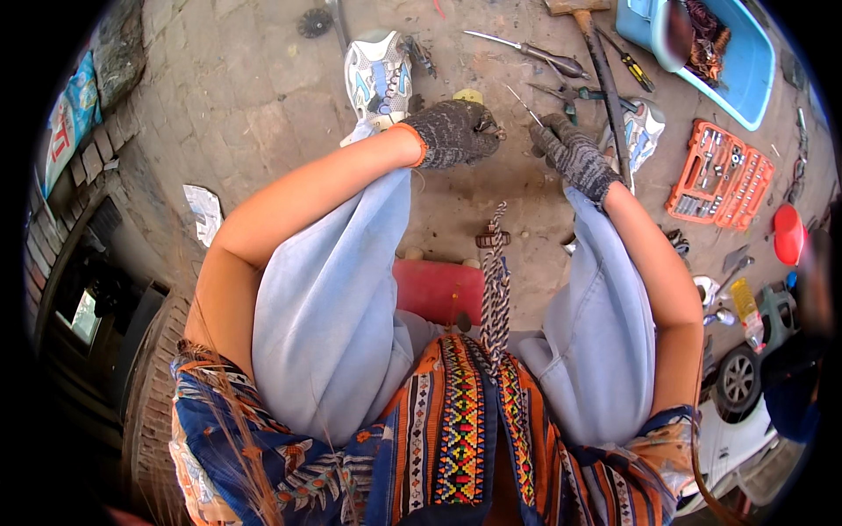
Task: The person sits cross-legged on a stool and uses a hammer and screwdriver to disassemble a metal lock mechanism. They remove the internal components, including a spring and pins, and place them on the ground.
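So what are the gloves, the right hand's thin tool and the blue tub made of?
Gloves: likely matte knitted yarn, by the speckled grey texture. Thin tool: probably bare metal; slim shaft looks silvery. Blue tub: apparently smooth plastic, evenly coloured with rounded corners.

Your left glove [458, 133]: dark grey, flecked knit, orange cuff edge. Your right glove [579, 162]: mottled grey and charcoal knit. Thin shaft [524, 105] at your right fingers: silvery. Your trousers [338, 289]: pale blue, plain. Your top [463, 421]: navy and orange, striped, with bands of small diamonds in yellow, red, green and black. Your cord [495, 294]: dark and pale, twisted pattern. Your shoes [377, 77]: white with grey and light blue. Tub [756, 66]: light blue. Socket case [727, 180]: orange, silvery pieces. Ground [254, 96]: grey-brown.
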Action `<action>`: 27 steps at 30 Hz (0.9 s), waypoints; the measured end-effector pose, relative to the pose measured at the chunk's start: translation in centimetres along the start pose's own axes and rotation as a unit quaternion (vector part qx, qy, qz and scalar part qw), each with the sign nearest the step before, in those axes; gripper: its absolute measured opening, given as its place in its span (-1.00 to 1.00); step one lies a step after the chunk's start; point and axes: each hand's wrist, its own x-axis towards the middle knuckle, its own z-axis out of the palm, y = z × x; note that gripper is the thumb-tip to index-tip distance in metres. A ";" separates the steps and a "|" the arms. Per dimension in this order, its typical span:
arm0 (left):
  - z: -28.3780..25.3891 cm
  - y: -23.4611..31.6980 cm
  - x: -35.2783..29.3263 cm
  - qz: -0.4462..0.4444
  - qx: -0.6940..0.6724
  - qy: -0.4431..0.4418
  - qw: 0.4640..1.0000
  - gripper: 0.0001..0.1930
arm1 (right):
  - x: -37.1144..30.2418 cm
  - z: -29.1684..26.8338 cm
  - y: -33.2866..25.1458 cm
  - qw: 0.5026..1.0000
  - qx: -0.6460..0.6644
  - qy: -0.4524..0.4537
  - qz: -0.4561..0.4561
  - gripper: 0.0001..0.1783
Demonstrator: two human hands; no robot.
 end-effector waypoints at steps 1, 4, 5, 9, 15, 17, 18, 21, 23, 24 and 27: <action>-0.1 0.2 0.0 0.004 -0.022 -0.002 1.000 -0.57 | 0.6 -0.1 1.6 0.990 -0.133 0.032 -0.030 -0.56; -0.3 0.7 -0.3 0.003 -0.069 -0.009 0.998 -0.55 | 1.1 -0.3 3.4 0.898 -0.414 0.121 -0.090 -0.46; -0.4 0.7 -0.4 -0.004 -0.069 -0.012 0.998 -0.54 | 1.2 -0.9 3.2 0.884 -0.423 0.157 -0.124 -0.44; -0.1 0.4 -0.1 -0.010 0.012 -0.005 1.000 -0.52 | 1.9 -2.1 1.7 0.810 -0.516 0.230 -0.155 -0.34; -0.3 0.6 -0.4 -0.018 -0.028 -0.003 0.999 -0.52 | 6.1 -1.9 5.7 0.591 -0.749 0.283 -0.097 -0.33; -0.5 0.8 -0.2 -0.004 -0.016 -0.009 1.000 -0.53 | 5.4 -2.7 6.0 0.630 -0.727 0.257 -0.092 -0.38; -0.8 1.0 -0.2 -0.003 -0.010 -0.018 1.000 -0.54 | 5.0 -2.7 5.3 0.651 -0.713 0.244 -0.094 -0.40; -1.0 1.1 -0.5 -0.009 -0.042 -0.017 0.999 -0.55 | 3.2 -2.8 1.6 0.776 -0.598 0.172 -0.106 -0.49; -1.0 0.9 -0.6 -0.015 -0.059 -0.005 0.998 -0.56 | 4.4 -2.5 2.6 0.792 -0.549 0.223 -0.148 -0.50; -0.8 0.5 -0.6 -0.023 -0.060 0.005 0.998 -0.57 | 3.9 -2.2 1.5 0.797 -0.536 0.218 -0.171 -0.51; -0.1 0.0 -0.6 -0.029 -0.105 0.034 0.993 -0.60 | 3.5 -2.2 0.6 0.787 -0.556 0.194 -0.185 -0.47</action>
